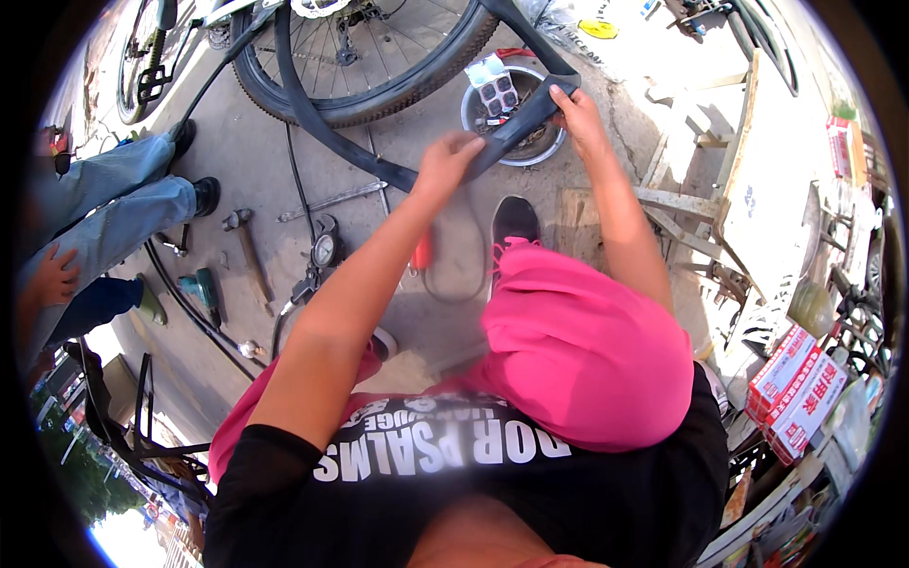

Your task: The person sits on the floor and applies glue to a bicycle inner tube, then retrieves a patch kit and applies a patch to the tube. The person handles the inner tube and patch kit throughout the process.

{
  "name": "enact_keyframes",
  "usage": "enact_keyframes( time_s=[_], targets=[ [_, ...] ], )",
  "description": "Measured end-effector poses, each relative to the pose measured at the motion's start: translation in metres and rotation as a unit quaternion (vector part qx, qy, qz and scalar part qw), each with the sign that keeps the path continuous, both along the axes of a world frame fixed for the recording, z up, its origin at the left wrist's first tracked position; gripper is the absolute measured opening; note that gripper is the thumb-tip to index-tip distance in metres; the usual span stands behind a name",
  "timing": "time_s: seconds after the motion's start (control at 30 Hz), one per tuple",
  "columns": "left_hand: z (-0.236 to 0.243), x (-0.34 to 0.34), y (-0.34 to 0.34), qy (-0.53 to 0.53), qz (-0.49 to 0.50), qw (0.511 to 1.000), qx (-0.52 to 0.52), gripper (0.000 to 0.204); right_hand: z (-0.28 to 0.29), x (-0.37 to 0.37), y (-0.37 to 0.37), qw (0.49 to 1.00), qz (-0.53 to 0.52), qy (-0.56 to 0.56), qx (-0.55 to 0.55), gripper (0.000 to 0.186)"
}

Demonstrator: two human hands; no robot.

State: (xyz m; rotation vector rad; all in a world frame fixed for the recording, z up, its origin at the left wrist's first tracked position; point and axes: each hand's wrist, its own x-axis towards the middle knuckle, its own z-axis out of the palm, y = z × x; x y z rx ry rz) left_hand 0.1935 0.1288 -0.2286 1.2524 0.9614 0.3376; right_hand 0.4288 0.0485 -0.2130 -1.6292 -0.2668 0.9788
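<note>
A black bicycle inner tube [327, 142] loops in front of the wheel, and both my hands grip one stretch of it. My left hand [447, 163] is closed round the tube near its lowest bend. At the tube's sharp bend on the right, my right hand [579, 118] pinches it between thumb and fingers. Under the stretch between my hands stands a round metal basin [550, 150], partly hidden by the tube. A sheet of round dark patches [498, 95] rests in it with small items. Behind the tube is a bicycle wheel [379, 102] with a knobby tire.
Left of me on the concrete lie a hammer [248, 260], a green power drill [201, 295] and a pressure gauge [325, 248] with a hose. Another person's jeans-clad legs [123, 194] are at the left. A wooden stool frame [729, 180] and red-white boxes [795, 393] stand at the right.
</note>
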Motion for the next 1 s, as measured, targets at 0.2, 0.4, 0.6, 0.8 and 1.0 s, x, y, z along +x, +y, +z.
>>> enact_keyframes(
  time_s=[0.2,0.4,0.6,0.8,1.0],
  targets=[
    [-0.013,0.017,0.011,0.068,-0.033,0.997,-0.009,0.014,-0.009,0.022,0.017,0.997,0.032,-0.062,-0.044,0.027],
    [-0.037,0.026,0.013,0.170,-0.052,0.981,0.076,0.020,-0.008,0.033,0.020,0.970,0.074,-0.104,-0.207,0.037],
    [-0.002,-0.014,-0.002,0.155,0.037,0.982,0.100,0.036,-0.021,0.023,-0.023,0.973,-0.063,-0.189,-0.116,0.044],
    [0.047,-0.107,-0.016,0.228,-0.292,0.917,0.146,0.039,0.007,-0.007,-0.056,0.988,-0.090,-0.081,-0.100,0.040],
    [0.114,-0.140,-0.021,0.173,-0.332,0.926,0.047,0.059,0.032,-0.053,-0.085,0.985,0.147,-0.079,0.043,0.030]
  ],
)
